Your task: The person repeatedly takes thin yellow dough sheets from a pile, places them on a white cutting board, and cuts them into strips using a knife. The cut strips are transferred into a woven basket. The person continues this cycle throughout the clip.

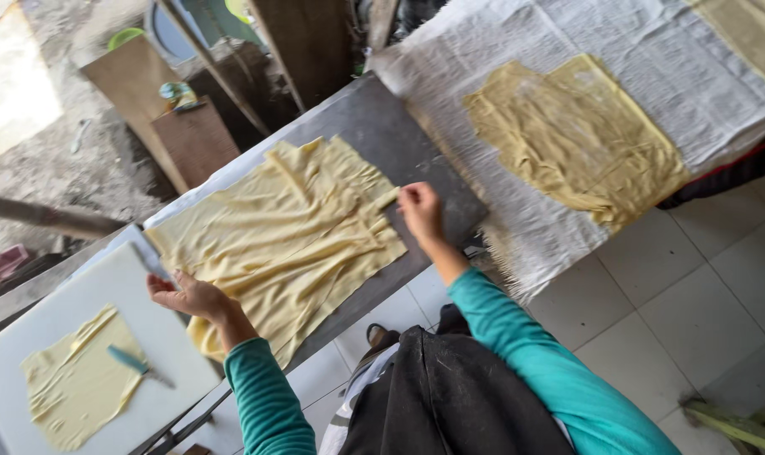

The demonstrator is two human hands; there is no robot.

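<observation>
A large wrinkled sheet of pale yellow dough (285, 236) lies on a dark grey worktop (382, 126). My right hand (420, 211) pinches the sheet's right corner between its fingertips. My left hand (189, 297) rests at the sheet's left edge, fingers curled, touching the dough; whether it grips the edge I cannot tell. Both arms wear teal sleeves.
A white cutting board (79, 320) at the left holds a smaller folded dough piece (75, 383) and a teal-handled knife (138, 364). Another dough sheet (576, 135) lies on a white woven cloth (652, 50) at the right. Wooden boards stand behind; tiled floor below.
</observation>
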